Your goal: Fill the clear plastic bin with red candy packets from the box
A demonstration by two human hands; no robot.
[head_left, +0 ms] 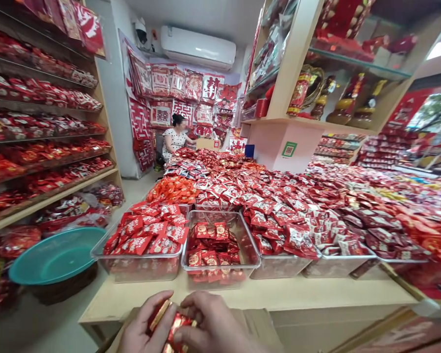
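Note:
My left hand (143, 326) is closed around several small red-and-gold packets (178, 323), one of them with its gold edge (159, 315) up between the fingers. Beside it, my right hand (215, 323) has its thumb and curled fingers on the same packets, from the right. Both hands are low in the view, over an opened cardboard box (259, 323); what lies inside the box is hidden. Just beyond them, on the counter, stands a clear plastic bin (220, 268), partly filled with similar red-and-gold packets (209, 257).
A clear bin (143, 267) heaped with red packets stands to the left, and more full bins (279, 267) run right along the pale counter (316, 291). A teal basin (64, 255) is at far left, near stocked shelves (59, 193). A person (174, 142) sits at the back.

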